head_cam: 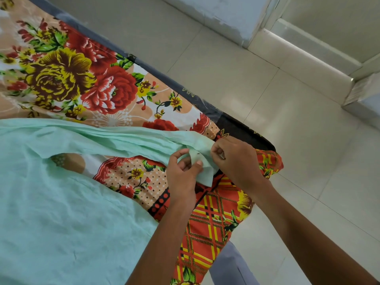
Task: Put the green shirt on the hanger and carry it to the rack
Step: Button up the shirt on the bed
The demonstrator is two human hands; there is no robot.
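The shirt is lying spread flat on the bed, so its parts are easy to reach. Both hands, left and right, are pinching its cuff at the bed's edge, probably working a button. No hanger is showing.

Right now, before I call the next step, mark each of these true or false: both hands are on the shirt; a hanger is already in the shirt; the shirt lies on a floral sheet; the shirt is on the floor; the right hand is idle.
1. Both hands hold the green shirt. True: left hand and right hand pinch its sleeve end.
2. A hanger is in the shirt. False: no hanger is in view.
3. The shirt lies on a floral sheet. True.
4. The shirt is on the floor. False: it lies on the sheet.
5. The right hand is idle. False: its fingers pinch the fabric.
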